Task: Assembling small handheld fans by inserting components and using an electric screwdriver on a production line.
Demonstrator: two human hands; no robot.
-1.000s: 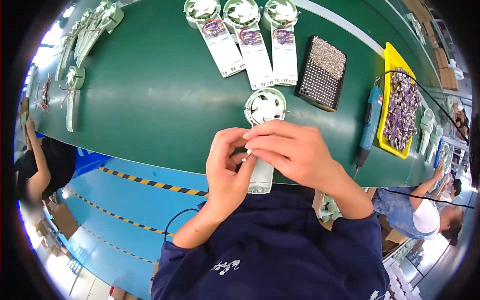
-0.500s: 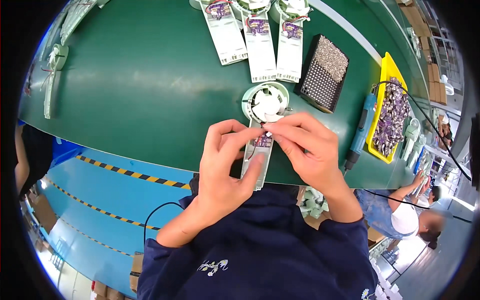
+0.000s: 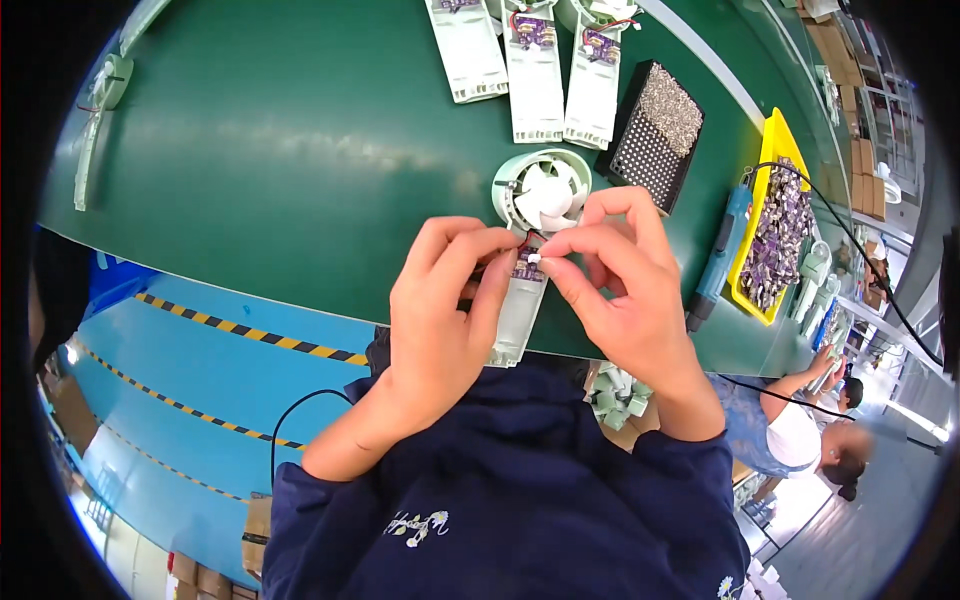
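Observation:
A pale green handheld-fan housing half [image 3: 513,325] lies on the green bench, its round end holding a white fan [image 3: 548,195]. Inside its handle sits a purple circuit board [image 3: 527,270]. My left hand [image 3: 445,300] is closed at the board's left edge, thumb and forefinger pinching by thin red and black wires [image 3: 530,238]; its fingers partly hide what they grip. From the right, my right hand [image 3: 625,290] pinches a small white connector [image 3: 534,258] over the board between thumb and forefinger.
Beyond stand several similar fan halves [image 3: 535,95] with boards. A black perforated tray [image 3: 650,175] of small metal parts is right of them, then a blue electric screwdriver [image 3: 722,255] and a yellow bin [image 3: 744,285] of circuit boards. Another person [image 3: 795,435] works at far right.
My left thumb has come up from the handle's side toward the board. Both hands stay at the wires and connector, while the view has shifted slightly.

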